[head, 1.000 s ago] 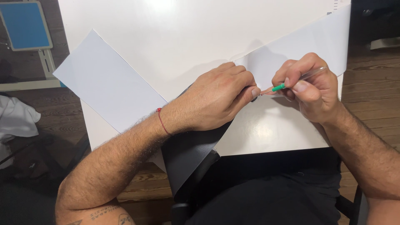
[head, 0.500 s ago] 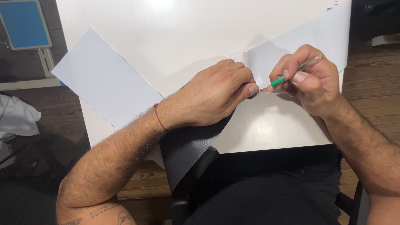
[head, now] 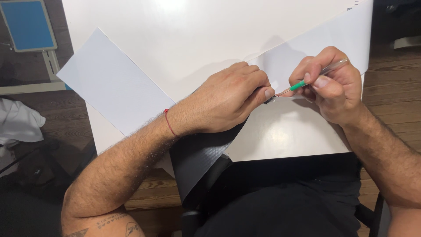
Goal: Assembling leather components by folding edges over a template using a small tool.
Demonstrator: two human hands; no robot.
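My left hand (head: pixel 228 98) lies knuckles up on a long sheet, fingers curled, its index fingertip pinching the sheet at a small dark edge. The sheet is white on one face (head: pixel 109 87) and black on the other (head: pixel 197 162); its black end hangs over the table's near edge. My right hand (head: pixel 333 90) grips a clear pen with a green grip (head: pixel 298 84). The pen's tip touches the sheet right beside my left fingertip. Another white length of the sheet (head: pixel 346 30) runs up to the right behind my right hand.
The white table (head: pixel 197 30) spans the upper middle. A blue panel on a pale frame (head: pixel 27 24) stands at the top left above a white cloth (head: pixel 17 123) on the wooden floor. My dark-clothed lap and a black chair (head: pixel 193 215) are below.
My right hand has shifted slightly to the right and tilted the pen, so more of its clear barrel shows above the fingers. My left hand has stayed in place.
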